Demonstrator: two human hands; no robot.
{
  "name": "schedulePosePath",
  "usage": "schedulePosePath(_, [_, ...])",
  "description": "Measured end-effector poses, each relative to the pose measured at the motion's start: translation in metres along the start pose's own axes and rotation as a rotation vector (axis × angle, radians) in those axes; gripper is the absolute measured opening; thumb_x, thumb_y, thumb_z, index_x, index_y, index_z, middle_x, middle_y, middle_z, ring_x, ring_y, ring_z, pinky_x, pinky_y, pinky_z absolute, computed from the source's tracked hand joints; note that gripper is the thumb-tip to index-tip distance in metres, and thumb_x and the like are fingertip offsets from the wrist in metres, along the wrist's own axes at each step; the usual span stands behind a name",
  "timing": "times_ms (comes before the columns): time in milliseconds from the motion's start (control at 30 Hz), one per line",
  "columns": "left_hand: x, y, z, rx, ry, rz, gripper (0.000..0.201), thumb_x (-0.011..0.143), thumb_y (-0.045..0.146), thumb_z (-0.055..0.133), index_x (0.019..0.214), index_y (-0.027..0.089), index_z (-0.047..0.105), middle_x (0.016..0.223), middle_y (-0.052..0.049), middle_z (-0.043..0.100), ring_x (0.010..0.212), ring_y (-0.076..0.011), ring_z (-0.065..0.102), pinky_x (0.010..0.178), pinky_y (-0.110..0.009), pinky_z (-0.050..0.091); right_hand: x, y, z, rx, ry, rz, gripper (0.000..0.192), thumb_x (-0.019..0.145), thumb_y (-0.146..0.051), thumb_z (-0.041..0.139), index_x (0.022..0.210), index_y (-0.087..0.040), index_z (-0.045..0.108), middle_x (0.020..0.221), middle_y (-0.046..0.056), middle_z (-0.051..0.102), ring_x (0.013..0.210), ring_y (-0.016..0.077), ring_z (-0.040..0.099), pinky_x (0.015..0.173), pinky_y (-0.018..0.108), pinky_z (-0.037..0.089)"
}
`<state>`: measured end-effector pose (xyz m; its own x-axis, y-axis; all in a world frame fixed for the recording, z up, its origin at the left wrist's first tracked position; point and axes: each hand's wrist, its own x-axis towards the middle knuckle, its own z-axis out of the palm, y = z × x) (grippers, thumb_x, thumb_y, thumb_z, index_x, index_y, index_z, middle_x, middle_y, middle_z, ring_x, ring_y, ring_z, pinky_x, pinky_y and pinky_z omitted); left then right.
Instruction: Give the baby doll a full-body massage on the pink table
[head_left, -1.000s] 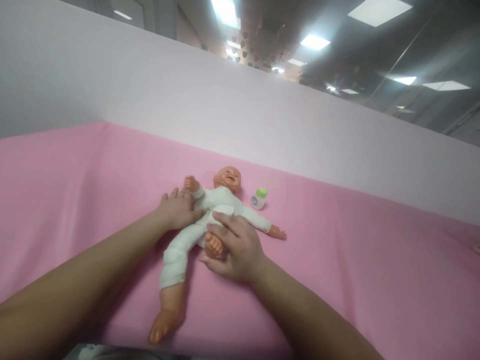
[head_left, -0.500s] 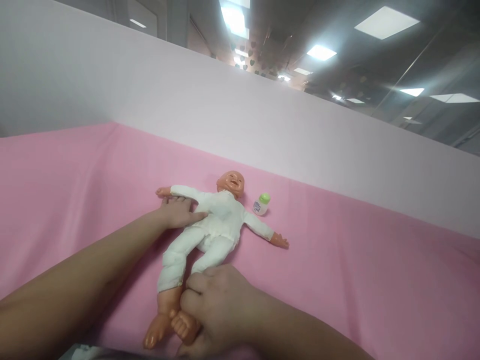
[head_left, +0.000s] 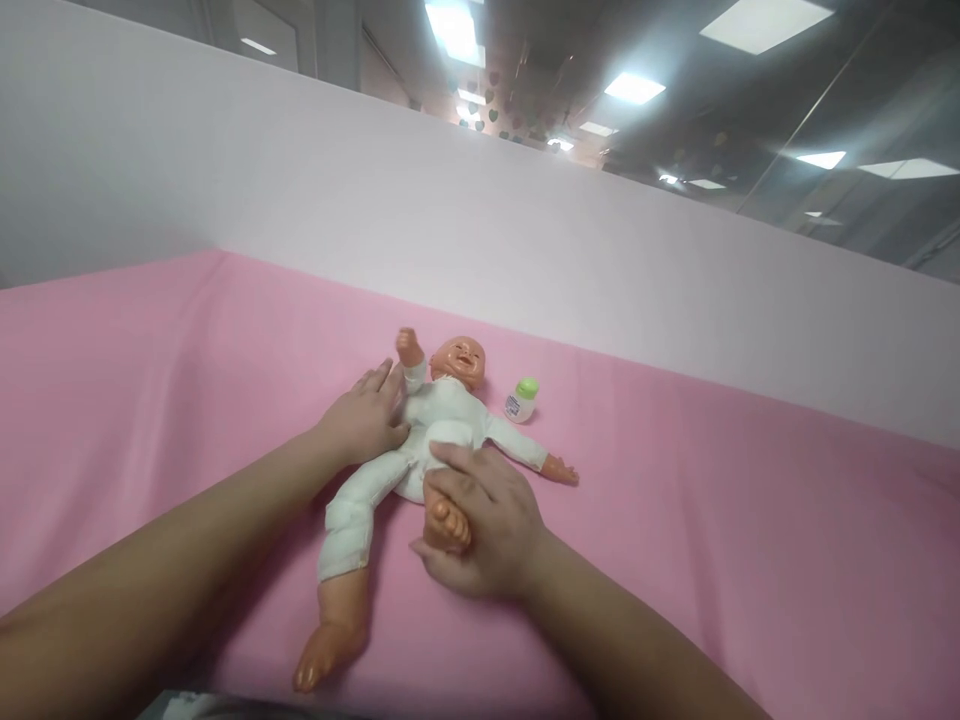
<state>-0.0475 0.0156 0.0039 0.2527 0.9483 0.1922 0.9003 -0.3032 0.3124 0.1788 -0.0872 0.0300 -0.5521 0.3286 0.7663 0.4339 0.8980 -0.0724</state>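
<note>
One doll [head_left: 444, 408] lies face-up on pink sheeting [head_left: 660, 530], one bottle [head_left: 520, 402] at three o'clock from its chest. The left hand [head_left: 364, 425] lies palm-down at nine, fingers slightly apart; the right hand [head_left: 495, 520] curls at six, fingers clamped on the bent leg [head_left: 447, 524].

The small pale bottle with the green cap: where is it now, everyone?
In the head view, the bottle is right of centre on the pink sheet, beside the head and outstretched arm of the white-clothed plastic doll.

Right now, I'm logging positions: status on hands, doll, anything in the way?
Right hand: grip around bent leg. Left hand: open, against torso. Doll face-up on pink cover. Bottle apart from both hands.
</note>
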Motion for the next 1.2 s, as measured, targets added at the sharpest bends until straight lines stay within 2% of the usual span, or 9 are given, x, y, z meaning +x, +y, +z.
schedulePosePath(100, [-0.002, 0.009, 0.002, 0.081, 0.022, 0.072, 0.089, 0.084, 0.028, 0.053, 0.162, 0.023, 0.012, 0.169, -0.015, 0.015, 0.152, -0.0373, 0.024, 0.118, -0.052, 0.028, -0.002, 0.009, 0.003, -0.056, -0.01, 0.066, 0.047, 0.078, -0.036, 0.07, 0.121, -0.021, 0.059, 0.13, 0.014, 0.065, 0.104, 0.0293, 0.067, 0.088, 0.045, 0.056])
schedulePosePath(200, [-0.006, 0.022, 0.0, 0.12, 0.003, 0.105, 0.082, 0.087, 0.026, 0.049, 0.162, 0.03, 0.014, 0.167, -0.013, 0.025, 0.149, -0.0392, 0.03, 0.113, -0.053, 0.034, -0.004, 0.016, 0.009, -0.06, -0.054, 0.133, 0.048, 0.078, -0.038, 0.072, 0.122, -0.022, 0.059, 0.134, 0.013, 0.063, 0.106, 0.0289, 0.066, 0.091, 0.046, 0.055])
schedulePosePath(467, [-0.006, 0.035, -0.002, 0.206, -0.014, 0.167, 0.075, 0.09, 0.028, 0.047, 0.161, 0.033, 0.022, 0.165, -0.012, 0.028, 0.15, -0.0431, 0.026, 0.113, -0.058, 0.029, -0.007, 0.035, 0.017, -0.015, -0.037, 0.423, 0.053, 0.081, -0.036, 0.072, 0.129, -0.02, 0.056, 0.136, 0.015, 0.062, 0.128, 0.0311, 0.057, 0.105, 0.051, 0.049])
schedulePosePath(567, [-0.006, 0.029, 0.002, 0.212, -0.026, 0.12, 0.079, 0.09, 0.029, 0.045, 0.163, 0.027, 0.015, 0.167, -0.013, 0.025, 0.15, -0.0421, 0.026, 0.114, -0.057, 0.028, -0.009, 0.034, 0.014, 0.018, -0.001, 0.35, 0.05, 0.079, -0.036, 0.072, 0.125, -0.021, 0.057, 0.134, 0.015, 0.063, 0.124, 0.0307, 0.061, 0.101, 0.05, 0.052])
schedulePosePath(667, [-0.005, 0.018, 0.005, 0.246, -0.051, -0.016, 0.083, 0.089, 0.032, 0.043, 0.163, 0.013, 0.009, 0.166, -0.02, 0.022, 0.15, -0.0437, 0.025, 0.115, -0.058, 0.026, -0.008, 0.023, 0.007, 0.056, 0.036, 0.187, 0.052, 0.076, -0.04, 0.074, 0.123, -0.022, 0.058, 0.131, 0.014, 0.066, 0.115, 0.0293, 0.067, 0.094, 0.045, 0.056])
schedulePosePath(800, [-0.004, 0.003, 0.003, 0.232, -0.15, -0.157, 0.088, 0.091, 0.052, 0.039, 0.16, 0.003, 0.016, 0.164, -0.027, 0.023, 0.149, -0.0465, 0.025, 0.114, -0.061, 0.026, -0.002, 0.002, 0.002, 0.129, 0.025, -0.025, 0.057, 0.075, -0.055, 0.074, 0.12, -0.022, 0.059, 0.121, 0.013, 0.07, 0.101, 0.0251, 0.071, 0.085, 0.037, 0.059])
schedulePosePath(933, [0.0, -0.01, -0.002, 0.173, -0.244, -0.21, 0.091, 0.087, 0.069, 0.037, 0.155, 0.009, 0.035, 0.162, -0.026, 0.029, 0.148, -0.0477, 0.027, 0.112, -0.063, 0.027, -0.005, -0.017, 0.015, 0.217, -0.138, -0.142, 0.047, 0.079, -0.065, 0.063, 0.097, -0.022, 0.062, 0.1, 0.006, 0.073, 0.081, 0.0173, 0.07, 0.069, 0.029, 0.056])
schedulePosePath(1033, [0.004, -0.019, -0.001, 0.156, -0.301, -0.236, 0.098, 0.084, 0.077, 0.035, 0.156, 0.01, 0.036, 0.162, -0.026, 0.029, 0.148, -0.0479, 0.025, 0.115, -0.064, 0.019, -0.017, -0.026, 0.031, 0.21, -0.303, -0.167, 0.048, 0.077, -0.071, 0.059, 0.078, -0.023, 0.056, 0.077, -0.001, 0.065, 0.064, 0.0135, 0.061, 0.053, 0.028, 0.046])
schedulePosePath(1200, [0.009, -0.029, 0.005, 0.117, -0.297, -0.262, 0.108, 0.079, 0.083, 0.037, 0.156, 0.008, 0.035, 0.163, -0.026, 0.026, 0.151, -0.0481, 0.017, 0.117, -0.065, 0.013, -0.034, -0.031, 0.048, 0.162, -0.379, -0.167, 0.05, 0.076, -0.074, 0.057, 0.077, -0.024, 0.054, 0.069, -0.003, 0.057, 0.056, 0.0138, 0.052, 0.05, 0.03, 0.04])
